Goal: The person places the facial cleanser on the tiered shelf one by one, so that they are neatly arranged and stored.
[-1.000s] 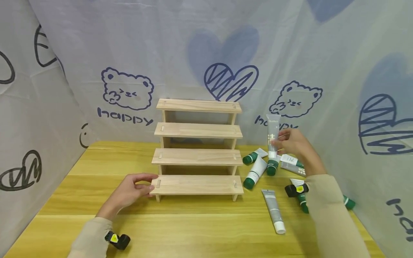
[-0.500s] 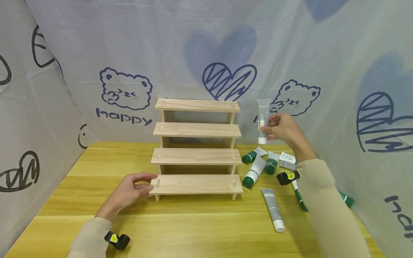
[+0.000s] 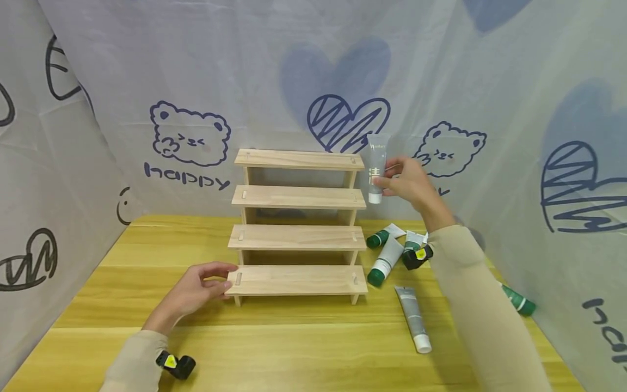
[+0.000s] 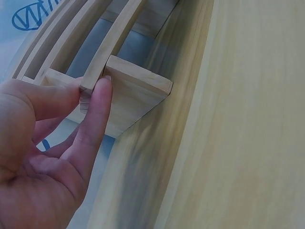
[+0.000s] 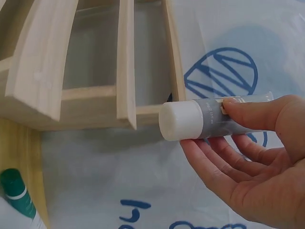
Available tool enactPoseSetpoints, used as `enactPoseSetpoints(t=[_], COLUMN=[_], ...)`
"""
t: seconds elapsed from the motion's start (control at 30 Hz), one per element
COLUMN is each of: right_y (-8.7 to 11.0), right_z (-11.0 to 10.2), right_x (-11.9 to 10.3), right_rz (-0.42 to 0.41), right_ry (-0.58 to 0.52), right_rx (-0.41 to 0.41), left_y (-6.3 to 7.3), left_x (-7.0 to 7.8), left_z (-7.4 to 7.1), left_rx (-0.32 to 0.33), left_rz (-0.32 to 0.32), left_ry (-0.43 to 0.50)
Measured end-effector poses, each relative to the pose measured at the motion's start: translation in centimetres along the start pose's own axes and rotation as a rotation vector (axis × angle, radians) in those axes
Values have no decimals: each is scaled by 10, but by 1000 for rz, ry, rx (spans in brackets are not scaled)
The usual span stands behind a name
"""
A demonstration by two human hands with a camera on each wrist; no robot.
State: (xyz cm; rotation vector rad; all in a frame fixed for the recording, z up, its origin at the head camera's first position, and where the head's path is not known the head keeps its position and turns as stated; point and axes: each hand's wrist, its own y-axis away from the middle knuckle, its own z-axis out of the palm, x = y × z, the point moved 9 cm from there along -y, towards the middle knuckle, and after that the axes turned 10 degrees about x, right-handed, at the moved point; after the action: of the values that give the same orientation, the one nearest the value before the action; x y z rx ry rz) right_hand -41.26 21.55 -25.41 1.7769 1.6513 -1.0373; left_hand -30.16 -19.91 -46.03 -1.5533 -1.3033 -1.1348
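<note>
My right hand pinching a gray squeeze tube, cap-down in the air, near the upper right of a four-tier wooden shelf, my left hand pinching the bottom board at its left end

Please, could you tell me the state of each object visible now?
Wooden shelf, standing on the table
Left hand, pinching the wooden shelf
Held grey tube, capped, aloft, cap downward
Right hand, gripping the held grey tube
Lying grey tube, capped, flat on the table
Green-capped tubes, lying, caps on
</note>
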Motion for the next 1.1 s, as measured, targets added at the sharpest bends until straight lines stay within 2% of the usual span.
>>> enactPoseSetpoints(t=[0.33,0.7,1.1], right_y=[-5,-13,-25], right_z=[24,44,64], right_x=[-45,-77,-104], right_rz=[-46,-87,-163], right_ry=[-98,-215,-202], right_rx=[-12,7,57], left_y=[1,0,1], left_x=[0,1,1], left_z=[0,0,1], left_rx=[-7,-12,-23], left_rz=[7,4,16], left_ry=[10,2,-14])
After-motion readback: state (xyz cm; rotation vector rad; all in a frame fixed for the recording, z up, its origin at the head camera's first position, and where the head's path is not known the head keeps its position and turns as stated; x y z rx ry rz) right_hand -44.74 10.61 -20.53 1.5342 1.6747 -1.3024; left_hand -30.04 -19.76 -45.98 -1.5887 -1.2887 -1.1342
